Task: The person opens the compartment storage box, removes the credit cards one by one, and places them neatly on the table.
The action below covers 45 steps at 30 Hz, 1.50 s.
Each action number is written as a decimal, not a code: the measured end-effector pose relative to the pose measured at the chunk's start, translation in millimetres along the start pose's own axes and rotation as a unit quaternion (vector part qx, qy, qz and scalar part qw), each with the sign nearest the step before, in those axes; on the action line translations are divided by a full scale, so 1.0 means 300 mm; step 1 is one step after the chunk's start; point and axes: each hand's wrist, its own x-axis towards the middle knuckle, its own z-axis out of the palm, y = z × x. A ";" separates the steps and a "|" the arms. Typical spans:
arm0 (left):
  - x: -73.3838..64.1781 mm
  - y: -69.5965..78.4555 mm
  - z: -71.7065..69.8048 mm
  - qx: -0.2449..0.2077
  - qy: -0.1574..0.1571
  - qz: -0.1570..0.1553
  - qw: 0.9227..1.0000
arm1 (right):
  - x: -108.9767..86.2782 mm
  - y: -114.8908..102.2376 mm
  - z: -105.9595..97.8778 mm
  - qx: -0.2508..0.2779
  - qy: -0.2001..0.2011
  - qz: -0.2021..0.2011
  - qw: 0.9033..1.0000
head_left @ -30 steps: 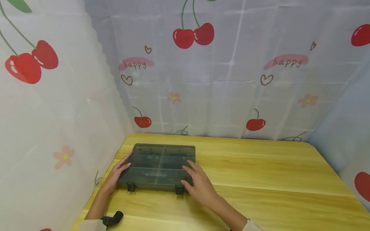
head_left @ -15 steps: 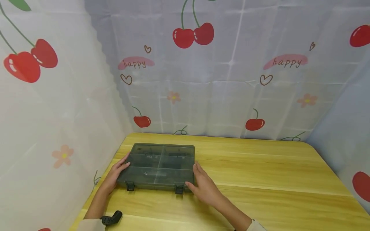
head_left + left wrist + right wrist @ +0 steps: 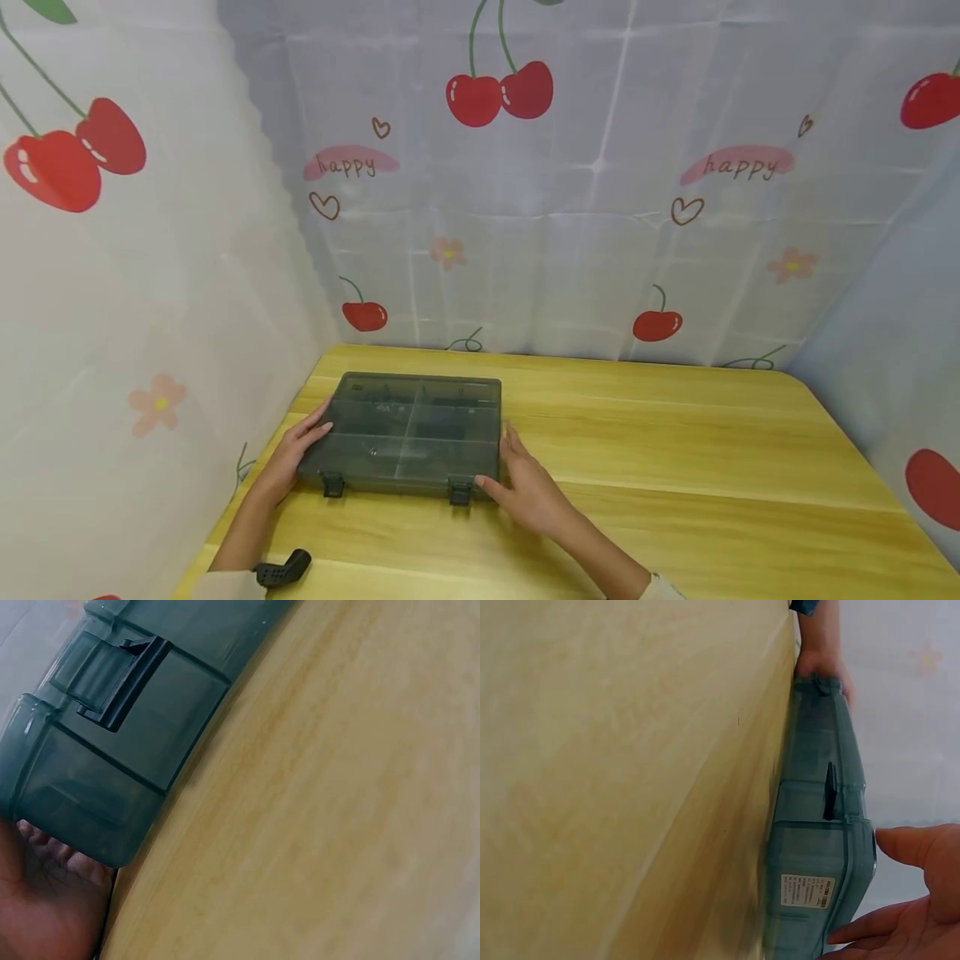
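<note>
A flat, translucent grey-green plastic storage case (image 3: 420,425) lies on the left part of the table, its lid down. Two dark latches face the front; one latch (image 3: 127,682) shows up close in the left wrist view. At the case's left side my left hand (image 3: 283,462) grips the edge, thumb on the lid. Opposite it, my right hand (image 3: 528,492) holds the right side, its thumb at the front corner of the lid and its fingers along the side wall. A white printed label (image 3: 808,891) is on that wall in the right wrist view. Some fingers are hidden behind the case.
The wood-grain table (image 3: 675,467) extends to the right of the case. White cherry-print curtains (image 3: 540,250) hang behind it and along the sides. A black wrist device (image 3: 285,568) sits at the left sleeve.
My right hand has moved from above the lid's right part to the case's right side. The left hand stays at the left side. The view has shifted slightly.
</note>
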 end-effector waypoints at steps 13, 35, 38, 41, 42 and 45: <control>-0.007 0.023 0.008 -0.004 0.003 0.008 1.000 | -0.001 0.002 -0.023 0.051 -0.018 -0.022 0.998; -0.022 0.086 0.015 -0.009 -0.018 0.022 1.000 | 0.006 -0.013 -0.069 0.040 -0.021 -0.031 0.998; -0.026 0.096 0.012 -0.003 -0.024 0.010 1.000 | 0.008 -0.011 -0.080 0.052 -0.024 -0.034 0.998; -0.028 0.095 0.005 -0.008 -0.025 0.004 1.000 | 0.012 -0.010 -0.094 0.066 -0.024 -0.037 0.997; -0.028 0.092 0.002 -0.009 -0.027 0.007 1.000 | 0.014 -0.011 -0.099 0.070 -0.023 -0.037 0.997; -0.028 0.079 -0.010 -0.014 -0.032 0.021 0.999 | 0.019 -0.015 -0.113 0.080 -0.017 -0.036 0.996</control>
